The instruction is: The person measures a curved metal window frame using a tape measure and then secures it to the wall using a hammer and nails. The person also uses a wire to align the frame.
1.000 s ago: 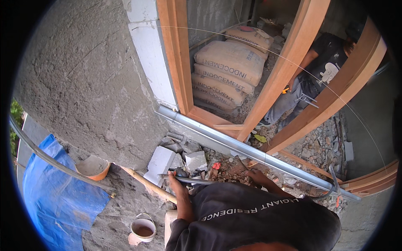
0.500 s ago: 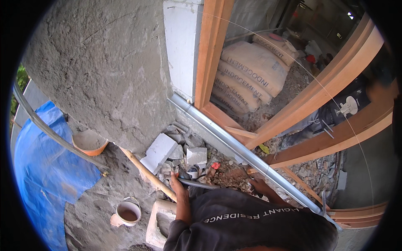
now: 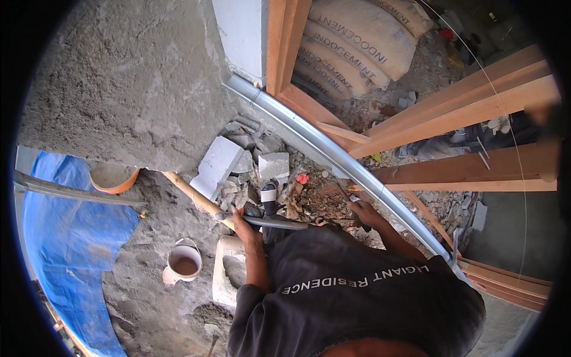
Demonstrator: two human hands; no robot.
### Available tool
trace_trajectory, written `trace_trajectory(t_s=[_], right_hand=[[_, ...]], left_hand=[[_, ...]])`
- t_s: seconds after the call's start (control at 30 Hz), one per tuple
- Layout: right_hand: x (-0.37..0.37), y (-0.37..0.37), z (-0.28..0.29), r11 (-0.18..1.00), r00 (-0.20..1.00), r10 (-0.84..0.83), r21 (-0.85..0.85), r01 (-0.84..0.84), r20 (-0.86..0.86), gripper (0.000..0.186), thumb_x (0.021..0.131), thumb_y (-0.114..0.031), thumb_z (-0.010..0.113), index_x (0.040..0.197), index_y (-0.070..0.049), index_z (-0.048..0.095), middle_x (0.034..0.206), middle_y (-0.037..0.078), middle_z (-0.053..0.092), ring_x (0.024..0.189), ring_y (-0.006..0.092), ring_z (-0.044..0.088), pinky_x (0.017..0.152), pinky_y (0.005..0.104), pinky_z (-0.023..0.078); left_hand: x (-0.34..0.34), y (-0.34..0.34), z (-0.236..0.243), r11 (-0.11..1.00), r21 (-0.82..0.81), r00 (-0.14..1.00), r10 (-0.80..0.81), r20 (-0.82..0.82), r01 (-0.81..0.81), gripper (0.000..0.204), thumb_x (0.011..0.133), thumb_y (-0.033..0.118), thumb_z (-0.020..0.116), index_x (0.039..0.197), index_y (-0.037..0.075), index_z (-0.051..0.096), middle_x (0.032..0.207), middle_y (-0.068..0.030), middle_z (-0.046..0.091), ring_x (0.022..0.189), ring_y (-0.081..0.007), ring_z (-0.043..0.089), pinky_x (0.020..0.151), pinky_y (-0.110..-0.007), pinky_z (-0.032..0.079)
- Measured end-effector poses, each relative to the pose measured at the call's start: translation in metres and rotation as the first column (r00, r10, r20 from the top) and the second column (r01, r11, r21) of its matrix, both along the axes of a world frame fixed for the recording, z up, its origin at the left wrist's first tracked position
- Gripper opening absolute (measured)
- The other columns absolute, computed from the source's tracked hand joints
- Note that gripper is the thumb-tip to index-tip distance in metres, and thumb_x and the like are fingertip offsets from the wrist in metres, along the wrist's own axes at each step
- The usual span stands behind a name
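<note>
My left hand (image 3: 245,231) is closed at one end of a long grey flat tool (image 3: 279,224), which appears nearly edge-on in front of my dark shirt. Its exact kind does not show. My right hand (image 3: 367,215) is closed round a tool whose thin dark end (image 3: 343,192) points up and left over the rubble; the rest is hidden by the fingers. Just beyond the right hand runs a long shiny metal channel (image 3: 333,153), along the foot of the wooden frame. A wooden pole (image 3: 193,194) slants down to just beside my left hand.
Broken blocks and rubble (image 3: 273,165) lie ahead of my feet. At left are a bucket (image 3: 185,262), a whitish trough (image 3: 223,285), an orange-rimmed basin (image 3: 116,178) and a blue tarp (image 3: 83,232). Wooden frames (image 3: 452,110) and stacked sacks (image 3: 363,44) stand at right. A thin string crosses there.
The view has shifted and turned. The left hand and grey tool now show farther above my shirt. My right hand has come up, showing more of its tool. A foot now shows among the rubble.
</note>
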State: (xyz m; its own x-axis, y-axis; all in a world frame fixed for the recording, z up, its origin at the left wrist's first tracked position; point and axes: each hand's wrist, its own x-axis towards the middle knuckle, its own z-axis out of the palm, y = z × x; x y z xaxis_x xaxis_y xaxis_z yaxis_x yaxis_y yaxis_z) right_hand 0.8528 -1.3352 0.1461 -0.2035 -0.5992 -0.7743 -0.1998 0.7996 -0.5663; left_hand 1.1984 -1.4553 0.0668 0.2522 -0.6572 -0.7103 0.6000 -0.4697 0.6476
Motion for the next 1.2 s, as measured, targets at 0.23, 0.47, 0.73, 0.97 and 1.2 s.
trace_trajectory(t_s=[0.23,0.47,0.73,0.97,1.2], right_hand=[[-0.004,-0.074,0.005,0.997,1.0,-0.013,-0.074,0.015,0.016,0.054,0.091,-0.05,0.049,0.1,0.003,0.052,0.074,0.006,0.057,0.051,0.0155,0.059,0.047,0.0272,0.049],[-0.035,-0.233,-0.013,0.952,0.984,0.036,-0.294,-0.086,-0.172,0.063,0.087,-0.05,0.055,0.121,0.002,0.048,0.104,0.017,0.058,0.089,0.024,0.062,0.078,0.0349,0.051],[-0.07,-0.347,-0.112,0.918,0.651,0.153,-0.138,-0.373,-0.743,0.061,0.082,-0.035,0.062,0.13,-0.004,0.041,0.121,0.024,0.052,0.113,0.0395,0.05,0.095,0.0449,0.041],[-0.079,-0.36,-0.185,0.941,0.618,0.118,-0.112,-0.321,-0.777,0.054,0.081,-0.029,0.065,0.126,-0.009,0.043,0.125,0.017,0.046,0.116,0.0369,0.046,0.093,0.0475,0.041],[-0.067,-0.349,-0.159,0.922,0.632,0.136,-0.135,-0.362,-0.763,0.06,0.081,-0.032,0.066,0.129,-0.004,0.044,0.127,0.019,0.049,0.116,0.0364,0.048,0.096,0.0427,0.04]], left_hand=[[0.002,-0.013,0.016,0.999,-0.019,0.996,0.039,-0.086,-0.041,0.043,0.093,0.039,0.051,0.103,-0.003,0.053,0.093,-0.0084,0.053,0.086,-0.0184,0.053,0.077,-0.033,0.047],[0.023,-0.027,-0.005,0.998,0.054,1.0,-0.004,-0.026,0.006,0.039,0.094,0.036,0.049,0.103,-0.001,0.054,0.09,-0.0079,0.056,0.081,-0.0178,0.055,0.074,-0.032,0.046],[0.046,-0.057,0.009,0.994,0.104,0.992,-0.047,0.119,0.034,0.042,0.095,0.038,0.045,0.1,-0.002,0.058,0.085,-0.009,0.059,0.073,-0.0179,0.059,0.065,-0.032,0.051],[0.063,-0.062,0.019,0.988,0.128,0.985,-0.103,0.137,0.086,0.04,0.095,0.037,0.048,0.098,-0.001,0.06,0.084,-0.0071,0.06,0.072,-0.0155,0.058,0.065,-0.029,0.05],[0.054,-0.077,0.019,0.973,0.099,0.974,-0.216,0.071,0.209,0.04,0.094,0.036,0.048,0.102,-0.002,0.059,0.085,-0.0063,0.061,0.07,-0.0148,0.058,0.063,-0.028,0.05]])
